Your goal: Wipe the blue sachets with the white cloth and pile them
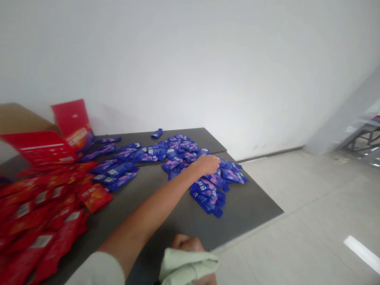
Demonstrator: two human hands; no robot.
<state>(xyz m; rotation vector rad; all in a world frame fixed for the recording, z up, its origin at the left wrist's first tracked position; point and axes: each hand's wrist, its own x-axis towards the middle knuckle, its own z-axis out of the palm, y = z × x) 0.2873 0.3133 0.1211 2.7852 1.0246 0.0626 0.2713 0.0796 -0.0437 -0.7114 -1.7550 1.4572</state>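
Observation:
My left arm reaches across the dark grey table. My left hand lies on a pile of small blue packets near the table's right edge, fingers curled down onto them. More blue packets are spread over the middle and back of the table. My right hand is close to me at the table's front edge, curled into a fist above a pale green sleeve; what it holds, if anything, is hidden.
Several red packets are heaped on the left of the table. An open red carton stands behind them at the back left. A white wall rises behind the table. Pale tiled floor lies to the right.

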